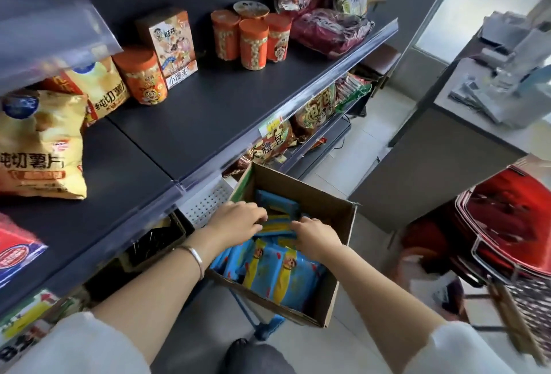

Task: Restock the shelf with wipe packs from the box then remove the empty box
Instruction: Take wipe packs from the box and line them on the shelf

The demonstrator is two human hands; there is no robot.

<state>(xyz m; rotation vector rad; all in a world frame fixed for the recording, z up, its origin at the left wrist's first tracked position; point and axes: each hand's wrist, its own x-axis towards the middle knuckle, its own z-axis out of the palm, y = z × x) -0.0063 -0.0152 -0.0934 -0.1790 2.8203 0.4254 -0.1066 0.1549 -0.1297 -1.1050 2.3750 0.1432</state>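
Observation:
An open cardboard box (334,209) sits low in front of the shelving, holding several blue and yellow wipe packs (283,275). Both hands reach down into it. My left hand (238,220) has its fingers curled over a bundle of packs (277,224) in the box's middle. My right hand (317,238) grips the same bundle from the right side. More packs (277,202) stand on edge at the far end of the box. The dark shelf (214,117) at chest height has a wide bare area in its middle.
Orange snack jars (253,42), a carton (171,45) and chip bags (38,147) stand on the shelf's back and left. Lower shelves hold snack bags (274,147). A white perforated basket (205,203) lies beside the box. Stacked red shopping baskets (507,224) stand right, a counter (477,123) beyond.

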